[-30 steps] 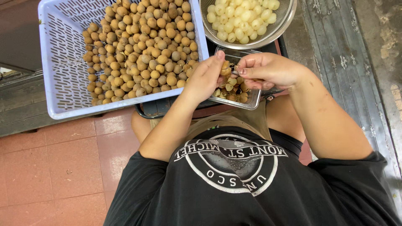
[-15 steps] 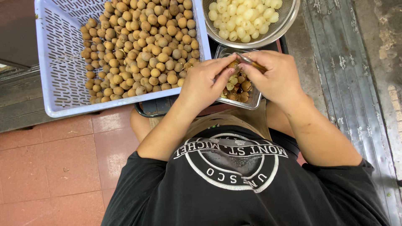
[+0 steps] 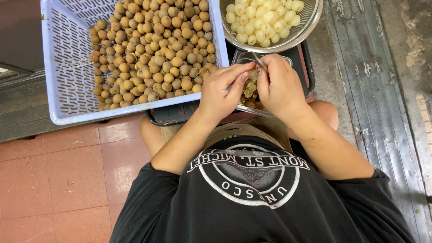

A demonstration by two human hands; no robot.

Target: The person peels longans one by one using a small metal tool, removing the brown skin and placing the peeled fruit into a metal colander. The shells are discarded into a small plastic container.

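- The left hand (image 3: 223, 91) and right hand (image 3: 280, 85), apart a second ago, are now meeting over the tray (image 3: 246, 57).
- Both are pinching one fruit (image 3: 254, 74); a thin metal tool (image 3: 257, 59) is poking up between them.
- The crate (image 3: 67, 90) and bowl (image 3: 310, 24) are staying put.

Informal fruit-processing spot, floor level, likely a back area of a home or small shop. Evidence: lavender slotted plastic crate (image 3: 67, 90) of brown-shelled fruit left of the hands; steel bowl (image 3: 310, 27) of peeled pale fruit just beyond them; red floor tiles (image 3: 58, 180) below left; worn metal threshold strip (image 3: 378, 90) to the right.
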